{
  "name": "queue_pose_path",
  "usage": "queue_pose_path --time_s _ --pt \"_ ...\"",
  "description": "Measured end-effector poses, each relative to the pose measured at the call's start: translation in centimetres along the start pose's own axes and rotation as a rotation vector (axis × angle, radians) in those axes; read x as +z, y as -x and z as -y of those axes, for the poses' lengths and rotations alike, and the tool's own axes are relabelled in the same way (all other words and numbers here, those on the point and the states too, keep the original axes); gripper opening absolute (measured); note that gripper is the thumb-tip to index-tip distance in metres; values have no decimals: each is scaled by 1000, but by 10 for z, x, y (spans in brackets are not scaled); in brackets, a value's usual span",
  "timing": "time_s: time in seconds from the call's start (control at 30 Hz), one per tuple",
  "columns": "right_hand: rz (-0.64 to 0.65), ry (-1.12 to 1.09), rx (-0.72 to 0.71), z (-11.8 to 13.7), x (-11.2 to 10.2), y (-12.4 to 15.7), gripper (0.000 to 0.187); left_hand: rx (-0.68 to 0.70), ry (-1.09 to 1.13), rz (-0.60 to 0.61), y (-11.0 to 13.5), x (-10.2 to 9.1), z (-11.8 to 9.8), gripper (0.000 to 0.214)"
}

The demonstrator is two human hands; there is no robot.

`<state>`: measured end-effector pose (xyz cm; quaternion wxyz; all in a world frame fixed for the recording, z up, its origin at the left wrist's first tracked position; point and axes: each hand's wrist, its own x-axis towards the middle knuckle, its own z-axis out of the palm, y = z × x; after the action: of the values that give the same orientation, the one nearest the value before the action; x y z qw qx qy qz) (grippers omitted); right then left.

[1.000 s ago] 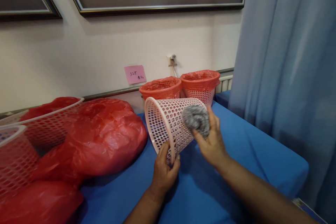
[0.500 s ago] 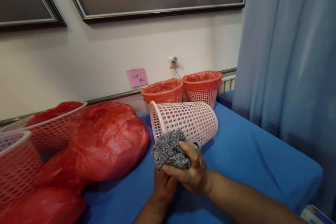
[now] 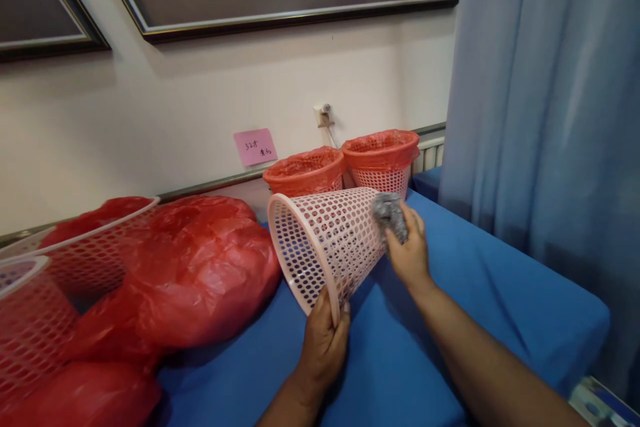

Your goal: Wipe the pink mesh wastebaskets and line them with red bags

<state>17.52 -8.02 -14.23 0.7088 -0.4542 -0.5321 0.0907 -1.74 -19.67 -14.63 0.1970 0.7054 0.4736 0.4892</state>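
Note:
A pale pink perforated wastebasket (image 3: 345, 223) lies on its side, its mouth tilted toward the lower left. My left hand (image 3: 323, 340) grips the lower part of its rim, thumb outside and fingers reaching inside. Bunched in my right hand (image 3: 411, 250) is a grey speckled cloth (image 3: 391, 215), pressed against the basket's bottom end at the right. The basket's base is hidden behind cloth and hand.
Two baskets with red liners, one left (image 3: 305, 173) and one right (image 3: 380, 153), stand at the wall. Red plastic bags (image 3: 200, 273) and more pink baskets (image 3: 30, 320) fill the left. A blue-covered table (image 3: 500, 307) lies beneath; a blue curtain (image 3: 535, 113) hangs right.
My right hand has carried the cloth from the basket's mouth up and right to its bottom end. My left hand now shows on the rim, and the basket's mouth has turned more toward me.

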Motion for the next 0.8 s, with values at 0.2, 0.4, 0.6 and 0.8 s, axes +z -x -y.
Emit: queue_pose_path --time_s 0.2,0.4,0.6,0.8 --pt "319 -245 -679 68 -16 49 73 -21 79 84 -2 -6 -8 39" --pt "321 -176 -736 56 -18 39 69 -109 221 -89 1 -17 -26 44" --pt "-45 37 50 -4 -5 -10 56 -45 59 32 10 -8 -13 44" --pt "134 -93 -267 31 -14 17 60 57 -68 134 4 3 1 74"
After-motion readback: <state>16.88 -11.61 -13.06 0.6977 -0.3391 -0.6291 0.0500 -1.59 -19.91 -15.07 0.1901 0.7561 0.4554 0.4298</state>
